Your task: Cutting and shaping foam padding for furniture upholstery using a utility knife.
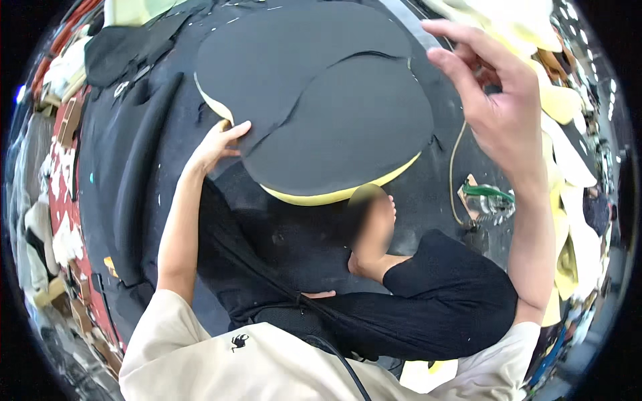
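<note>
A large foam cushion (348, 127) with black fabric on top lies in front of me, its yellow foam showing along the near and left edges. A curved, slightly lifted seam or fold (294, 110) crosses its face. My left hand (217, 144) grips the cushion's left edge, thumb on top of the fabric; its other fingers are partly hidden. Raised at the right, apart from the cushion, is my right hand (498, 90). Its thumb and index finger are apart, the other fingers curl inward, and I see nothing held.
Right of the cushion lie a clear object with a green part (488, 194) and a thin tan cord (456, 160). Black material (134, 180) lies in folds at the left. Pale yellow foam pieces (562, 100) pile up along the right. My bare foot (374, 224) touches the cushion's near edge.
</note>
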`<move>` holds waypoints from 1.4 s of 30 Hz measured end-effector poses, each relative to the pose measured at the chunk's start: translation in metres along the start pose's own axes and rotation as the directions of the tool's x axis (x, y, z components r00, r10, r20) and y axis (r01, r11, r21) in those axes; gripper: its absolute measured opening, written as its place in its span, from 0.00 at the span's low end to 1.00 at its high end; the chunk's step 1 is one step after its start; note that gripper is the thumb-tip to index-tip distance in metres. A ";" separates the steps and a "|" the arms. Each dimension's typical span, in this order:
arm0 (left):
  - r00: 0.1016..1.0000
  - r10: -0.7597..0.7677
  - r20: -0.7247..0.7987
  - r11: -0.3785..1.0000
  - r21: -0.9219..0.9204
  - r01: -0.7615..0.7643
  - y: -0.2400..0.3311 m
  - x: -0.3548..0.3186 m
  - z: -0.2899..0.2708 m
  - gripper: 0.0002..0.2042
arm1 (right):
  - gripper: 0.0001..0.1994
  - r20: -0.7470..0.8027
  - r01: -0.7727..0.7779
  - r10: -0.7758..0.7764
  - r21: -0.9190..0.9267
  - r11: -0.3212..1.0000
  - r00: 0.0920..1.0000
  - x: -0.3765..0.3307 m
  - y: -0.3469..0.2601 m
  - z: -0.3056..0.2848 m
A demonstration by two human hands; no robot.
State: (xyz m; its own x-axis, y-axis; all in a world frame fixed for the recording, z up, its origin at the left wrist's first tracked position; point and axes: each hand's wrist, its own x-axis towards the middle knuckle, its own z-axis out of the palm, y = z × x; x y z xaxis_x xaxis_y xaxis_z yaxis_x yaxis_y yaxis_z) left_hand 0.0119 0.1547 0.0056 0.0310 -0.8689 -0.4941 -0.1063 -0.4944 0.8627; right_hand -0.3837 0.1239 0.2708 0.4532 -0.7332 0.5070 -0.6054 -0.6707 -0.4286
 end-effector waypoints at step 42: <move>0.878 0.234 -0.418 0.970 0.042 -0.239 -0.051 -0.072 0.015 0.14 | 0.12 0.730 -0.139 -0.090 0.248 0.959 0.678 0.004 -0.047 0.215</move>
State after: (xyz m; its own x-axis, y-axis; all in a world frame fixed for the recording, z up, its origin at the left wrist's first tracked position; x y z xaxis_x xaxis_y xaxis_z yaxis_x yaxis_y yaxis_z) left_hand 0.0004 0.2429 -0.0046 0.4174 -0.8893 -0.1869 -0.1521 -0.2711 0.9505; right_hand -0.2130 0.1280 0.1319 0.8392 -0.5187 -0.1634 -0.4815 -0.5690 -0.6666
